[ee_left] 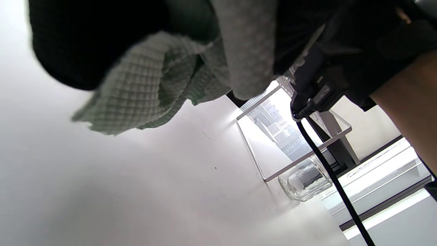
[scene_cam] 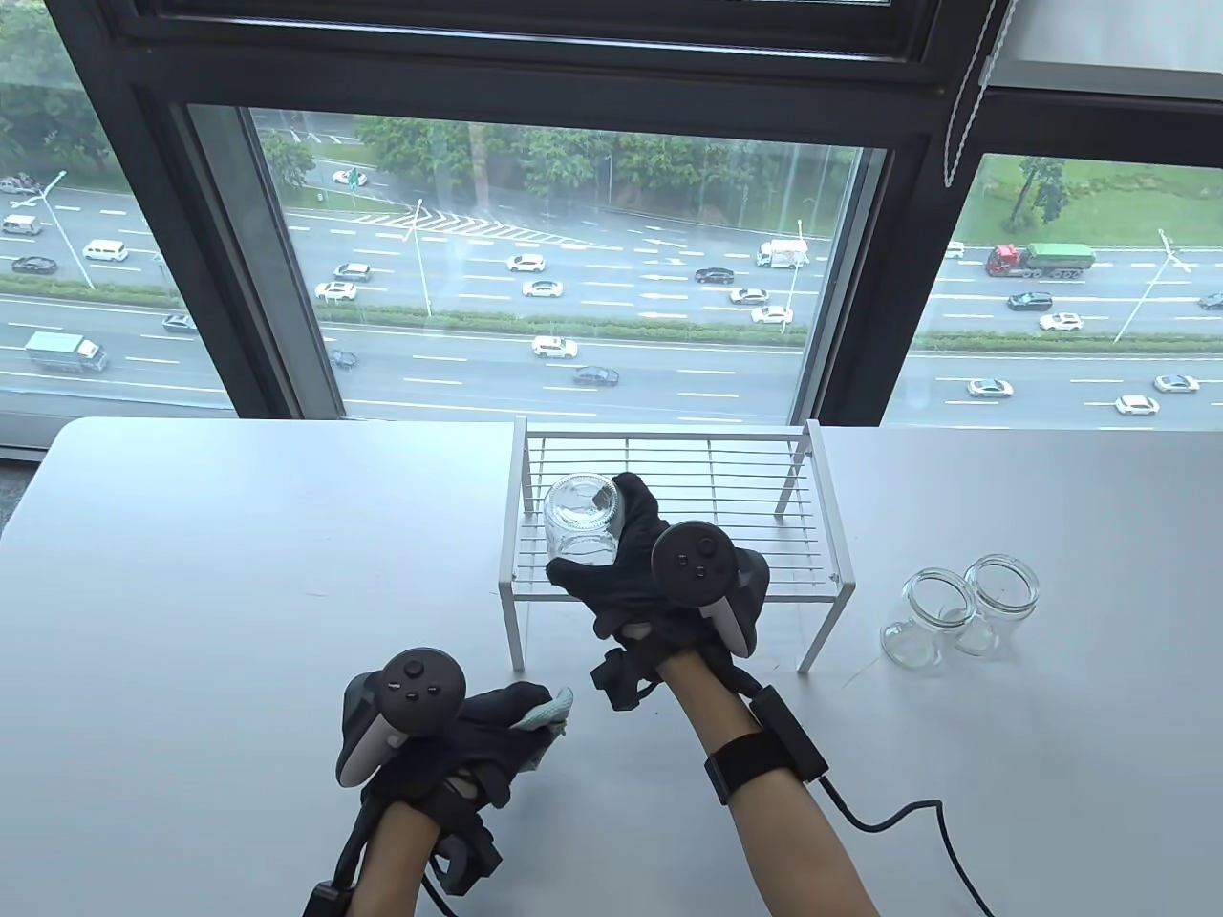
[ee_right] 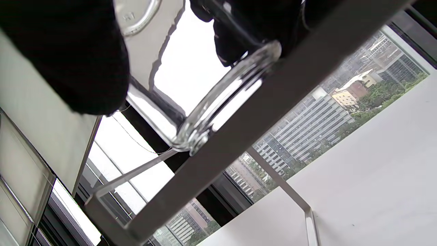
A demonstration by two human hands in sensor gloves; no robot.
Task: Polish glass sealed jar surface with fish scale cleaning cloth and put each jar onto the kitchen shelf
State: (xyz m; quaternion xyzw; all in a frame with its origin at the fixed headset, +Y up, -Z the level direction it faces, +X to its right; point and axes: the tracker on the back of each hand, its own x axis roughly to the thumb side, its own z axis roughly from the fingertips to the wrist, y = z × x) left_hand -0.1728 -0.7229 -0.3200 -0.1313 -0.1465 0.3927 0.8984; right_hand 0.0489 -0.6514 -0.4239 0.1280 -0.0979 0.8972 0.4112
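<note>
Three jars, one cloth, one shelf.
Left of the shelf (scene_cam: 669, 506), my left hand (scene_cam: 449, 735) bunches the cloth (scene_cam: 547, 712); my right hand (scene_cam: 659, 573) grips a jar (scene_cam: 578, 521) on its rack; two jars (scene_cam: 955, 607) stand right of it.

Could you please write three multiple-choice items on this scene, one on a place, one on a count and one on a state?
1. Where is the jar that the right hand grips?
A. at the wire shelf's left end
B. on the table beside the left hand
C. on the window sill

2. How many jars stand on the table right of the shelf?
A. one
B. two
C. four

3. What is the left hand doing?
A. lying flat and empty
B. holding the cleaning cloth
C. lifting a jar

Answers: 1 A, the table view shows the gripped jar over the shelf's left end. 2 B, a pair of jars stands there. 3 B, the left wrist view shows the cloth bunched in the fingers.
</note>
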